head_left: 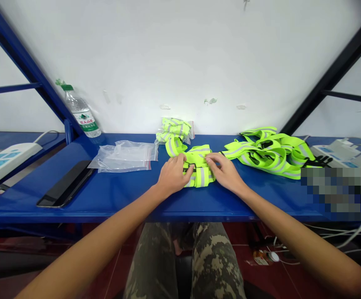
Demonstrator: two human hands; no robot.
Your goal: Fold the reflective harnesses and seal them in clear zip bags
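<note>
A folded bundle of neon yellow reflective strap [202,176] with silver stripes and a black buckle lies on the blue table [121,197], in front of me. My left hand [173,173] grips its left side, fingers curled and thumb near the buckle. At the bundle's right edge my right hand [225,169] pinches the strap between thumb and fingers. One loop of strap sticks up beyond my left hand. Behind it, bagged yellow straps [175,128] rest near the wall. A loose heap of the same straps [273,153] with black buckles lies to the right.
Clear plastic zip bags [124,157] lie left of my hands, beside a black phone [66,185]. A water bottle [85,118] leans against the wall at the back left. White power strips [4,162] stand at both sides, with cables on the right. Blue metal shelf posts rise at both ends.
</note>
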